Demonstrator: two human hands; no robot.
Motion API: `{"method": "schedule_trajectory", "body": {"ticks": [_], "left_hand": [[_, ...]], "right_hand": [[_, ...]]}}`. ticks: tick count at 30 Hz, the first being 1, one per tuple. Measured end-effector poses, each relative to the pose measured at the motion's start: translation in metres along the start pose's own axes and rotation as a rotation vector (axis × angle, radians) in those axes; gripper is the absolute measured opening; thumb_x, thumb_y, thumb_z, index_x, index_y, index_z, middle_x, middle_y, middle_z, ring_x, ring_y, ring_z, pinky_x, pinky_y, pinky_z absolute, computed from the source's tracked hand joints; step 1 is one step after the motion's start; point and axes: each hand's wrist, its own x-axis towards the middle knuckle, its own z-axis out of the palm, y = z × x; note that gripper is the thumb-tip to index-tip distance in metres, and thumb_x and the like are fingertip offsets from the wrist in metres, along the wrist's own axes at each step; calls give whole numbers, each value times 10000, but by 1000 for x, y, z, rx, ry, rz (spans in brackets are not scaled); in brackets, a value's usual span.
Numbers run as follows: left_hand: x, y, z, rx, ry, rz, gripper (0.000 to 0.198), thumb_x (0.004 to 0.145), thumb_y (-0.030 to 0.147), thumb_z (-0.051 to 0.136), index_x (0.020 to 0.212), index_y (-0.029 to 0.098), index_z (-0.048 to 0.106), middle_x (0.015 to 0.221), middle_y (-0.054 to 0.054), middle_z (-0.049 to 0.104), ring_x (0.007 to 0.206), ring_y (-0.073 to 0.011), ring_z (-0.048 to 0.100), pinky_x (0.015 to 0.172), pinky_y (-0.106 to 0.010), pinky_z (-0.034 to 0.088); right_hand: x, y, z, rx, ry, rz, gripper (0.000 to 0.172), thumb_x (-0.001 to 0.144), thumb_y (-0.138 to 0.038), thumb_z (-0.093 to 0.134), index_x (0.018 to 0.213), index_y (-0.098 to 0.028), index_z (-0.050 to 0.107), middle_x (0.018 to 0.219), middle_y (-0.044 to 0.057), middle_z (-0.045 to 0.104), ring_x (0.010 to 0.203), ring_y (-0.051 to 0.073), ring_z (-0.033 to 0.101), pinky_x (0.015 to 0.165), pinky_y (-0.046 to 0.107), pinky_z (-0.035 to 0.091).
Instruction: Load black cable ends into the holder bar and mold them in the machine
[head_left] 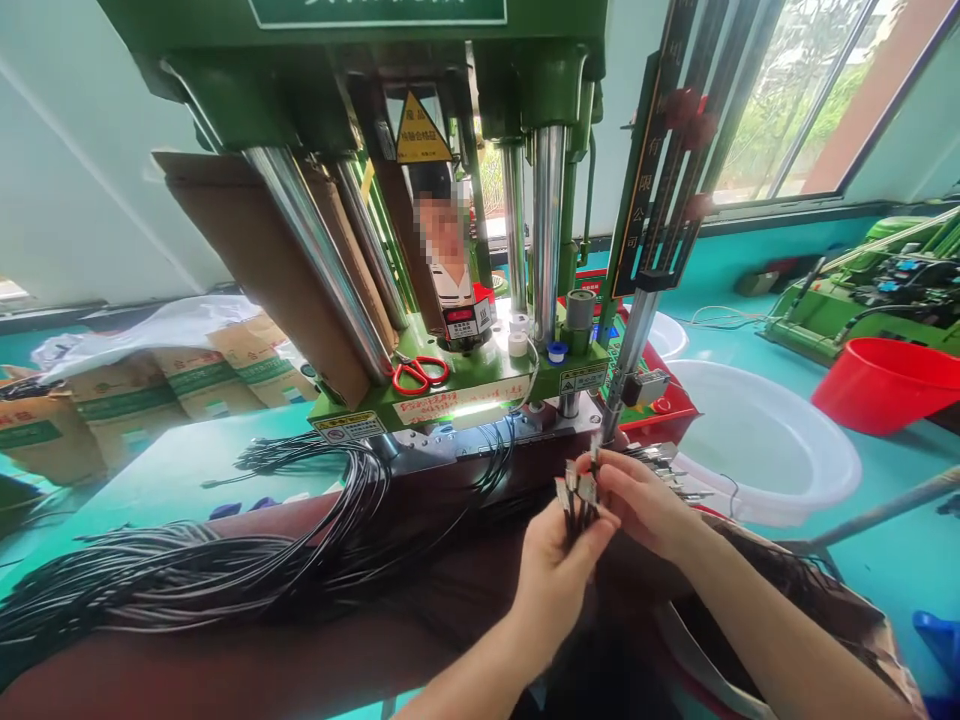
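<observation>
My left hand is closed round a bunch of black cables with flat, silvery ends that point upward. Close beside it, my right hand pinches a single cable end between thumb and fingertips, just above the bunch. More silvery cable ends lie behind the right hand. To the left, a long bundle of black cables spreads over the work surface, and some cables run up to the metal plate of the green press.
Red-handled scissors rest on the press bed, near white and blue tape rolls. A white tub and red bucket stand right. Cardboard leans against the press. An open box sits beside my right arm.
</observation>
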Motion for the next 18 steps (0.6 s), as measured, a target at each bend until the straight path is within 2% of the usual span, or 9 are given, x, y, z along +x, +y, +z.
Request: {"method": "schedule_trajectory", "body": {"ticks": [2, 4, 5, 7, 9, 12, 15, 18], "left_hand": [[11, -1, -3, 4, 93, 28, 236, 781, 366, 556, 755, 138, 612, 560, 37, 488, 432, -56, 394, 430, -192, 344], [22, -2, -6, 29, 168, 43, 220, 774, 354, 565, 760, 139, 607, 523, 51, 460, 428, -62, 404, 431, -194, 352], [25, -2, -8, 61, 191, 55, 214, 771, 349, 570, 765, 139, 613, 535, 47, 475, 436, -66, 420, 440, -196, 362], [29, -3, -11, 146, 206, 95, 209, 775, 343, 569, 769, 143, 630, 592, 25, 534, 465, -72, 458, 464, -199, 381], [30, -3, -12, 228, 207, 164, 209, 791, 337, 552, 766, 152, 646, 649, 1, 582, 501, -84, 499, 477, -200, 395], [28, -2, -13, 342, 219, 285, 196, 804, 310, 539, 756, 163, 659, 687, -21, 616, 552, -105, 549, 486, -201, 411], [28, -4, -15, 439, 230, 388, 182, 818, 281, 526, 761, 172, 661, 694, -23, 624, 567, -111, 563, 518, -210, 423], [35, -8, -20, 492, 274, 435, 178, 821, 284, 522, 791, 179, 662, 693, -20, 624, 563, -112, 555, 552, -219, 421]], "right_hand": [[-6, 12, 1, 51, -17, -66, 329, 797, -427, 583, 1056, -225, 574, 869, 27, 628, 720, 148, 583, 639, 278, 472], [-14, 25, 6, -84, 11, -130, 432, 763, -390, 632, 1151, -233, 524, 1033, 58, 599, 875, 194, 565, 749, 329, 467], [-18, 30, 9, -204, 37, -156, 482, 734, -350, 667, 1172, -231, 506, 1052, 64, 592, 895, 203, 556, 759, 330, 463], [-26, 38, 16, -490, 107, -175, 507, 703, -279, 690, 1167, -218, 496, 941, 49, 617, 804, 191, 566, 688, 300, 472], [-33, 43, 23, -751, 177, -182, 444, 751, -231, 605, 1174, -205, 471, 826, 24, 620, 655, 161, 562, 591, 276, 471], [-40, 50, 30, -1072, 270, -242, 471, 777, -135, 444, 1243, -175, 389, 817, 31, 625, 575, 150, 572, 550, 274, 477], [-49, 61, 33, -1279, 343, -301, 562, 784, -114, 381, 1334, -122, 266, 706, 30, 626, 515, 174, 588, 478, 272, 468], [-62, 78, 37, -1357, 418, -428, 654, 820, -120, 351, 1403, -81, 58, 614, 20, 610, 462, 184, 577, 438, 267, 455]]}}
